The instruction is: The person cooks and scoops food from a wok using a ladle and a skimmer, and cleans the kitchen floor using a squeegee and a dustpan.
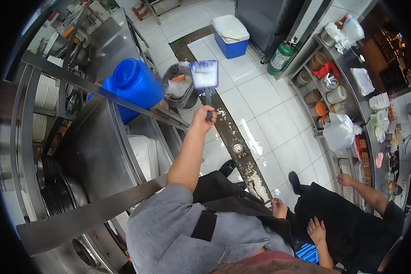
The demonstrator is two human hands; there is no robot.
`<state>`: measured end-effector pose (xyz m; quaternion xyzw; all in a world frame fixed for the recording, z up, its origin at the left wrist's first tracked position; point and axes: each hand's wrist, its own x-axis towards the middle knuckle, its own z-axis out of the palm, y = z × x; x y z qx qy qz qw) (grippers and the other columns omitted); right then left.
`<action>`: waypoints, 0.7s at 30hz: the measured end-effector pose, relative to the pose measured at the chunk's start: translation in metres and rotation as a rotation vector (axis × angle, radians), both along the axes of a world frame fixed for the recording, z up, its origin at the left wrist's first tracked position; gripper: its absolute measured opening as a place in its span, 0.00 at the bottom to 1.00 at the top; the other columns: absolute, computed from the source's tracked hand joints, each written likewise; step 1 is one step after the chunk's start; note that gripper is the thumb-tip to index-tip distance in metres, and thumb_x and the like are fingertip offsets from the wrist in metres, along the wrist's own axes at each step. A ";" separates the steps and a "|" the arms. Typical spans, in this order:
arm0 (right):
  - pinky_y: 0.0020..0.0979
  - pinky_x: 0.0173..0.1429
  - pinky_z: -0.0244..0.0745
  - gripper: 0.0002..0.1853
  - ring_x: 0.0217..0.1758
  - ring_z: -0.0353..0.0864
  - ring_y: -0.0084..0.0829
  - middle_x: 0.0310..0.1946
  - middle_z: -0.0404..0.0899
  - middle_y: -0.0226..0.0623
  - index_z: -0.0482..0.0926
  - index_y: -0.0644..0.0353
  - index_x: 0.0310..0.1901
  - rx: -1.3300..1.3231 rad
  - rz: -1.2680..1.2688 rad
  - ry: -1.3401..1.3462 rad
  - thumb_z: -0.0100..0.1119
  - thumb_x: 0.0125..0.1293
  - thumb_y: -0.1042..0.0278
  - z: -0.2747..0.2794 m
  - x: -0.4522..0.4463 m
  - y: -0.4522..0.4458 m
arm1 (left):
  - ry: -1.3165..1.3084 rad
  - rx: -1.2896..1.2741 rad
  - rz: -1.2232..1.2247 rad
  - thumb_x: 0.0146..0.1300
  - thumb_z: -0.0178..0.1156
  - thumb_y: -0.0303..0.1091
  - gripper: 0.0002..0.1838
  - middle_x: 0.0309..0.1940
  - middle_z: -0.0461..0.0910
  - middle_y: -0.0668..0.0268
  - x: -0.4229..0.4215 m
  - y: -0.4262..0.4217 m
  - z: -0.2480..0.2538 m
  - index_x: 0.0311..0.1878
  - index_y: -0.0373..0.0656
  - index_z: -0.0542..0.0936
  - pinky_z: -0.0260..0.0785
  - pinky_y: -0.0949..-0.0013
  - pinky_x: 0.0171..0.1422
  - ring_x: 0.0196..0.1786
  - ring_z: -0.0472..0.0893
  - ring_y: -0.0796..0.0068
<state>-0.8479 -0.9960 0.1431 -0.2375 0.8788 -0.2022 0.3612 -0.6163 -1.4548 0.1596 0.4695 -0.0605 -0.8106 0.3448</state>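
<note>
My left hand (pixel 203 119) is stretched forward, its fingers wrapped round the dark handle of a small scoop (pixel 204 75). The scoop has a square, blue-edged pan, white inside, and is held over the floor just right of a grey bin (pixel 183 93). Inside the bin are a pale bag and orange scraps. My right hand (pixel 279 208) is low by my dark apron, its fingers bent together beside the end of the floor channel (pixel 242 157); what they hold, if anything, is hidden. White bits lie scattered along that channel.
A co-worker in black (pixel 338 223) stands close at my right. Steel counters and racks (pixel 91 160) run along my left, with a blue drum (pixel 137 84). Ahead are a blue cooler (pixel 230 41) and a green cylinder (pixel 280 58). Shelves (pixel 326 91) line the right; the tiles look wet.
</note>
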 end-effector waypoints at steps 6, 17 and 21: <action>0.26 0.27 0.73 0.14 0.24 0.82 0.27 0.25 0.81 0.41 0.78 0.66 0.43 -0.063 -0.063 -0.042 0.56 0.60 0.66 -0.006 -0.010 -0.010 | -0.852 -0.200 -0.055 0.51 0.50 0.22 0.15 0.34 0.75 0.49 0.018 -0.027 -0.012 0.43 0.29 0.65 0.75 0.62 0.29 0.30 0.80 0.58; 0.29 0.28 0.72 0.16 0.23 0.81 0.29 0.27 0.81 0.45 0.78 0.65 0.44 0.097 -0.206 -0.073 0.57 0.59 0.62 -0.013 0.010 0.029 | -1.726 -0.288 -0.512 0.53 0.55 0.28 0.37 0.47 0.70 0.37 0.041 0.022 -0.094 0.63 0.27 0.49 0.71 0.57 0.52 0.47 0.77 0.48; 0.29 0.27 0.72 0.16 0.22 0.80 0.28 0.27 0.81 0.44 0.78 0.66 0.43 0.085 -0.204 -0.077 0.57 0.60 0.62 -0.017 0.009 0.030 | -1.837 -0.343 -0.422 0.53 0.55 0.27 0.37 0.46 0.69 0.35 0.042 0.035 -0.085 0.63 0.27 0.48 0.72 0.57 0.50 0.44 0.78 0.48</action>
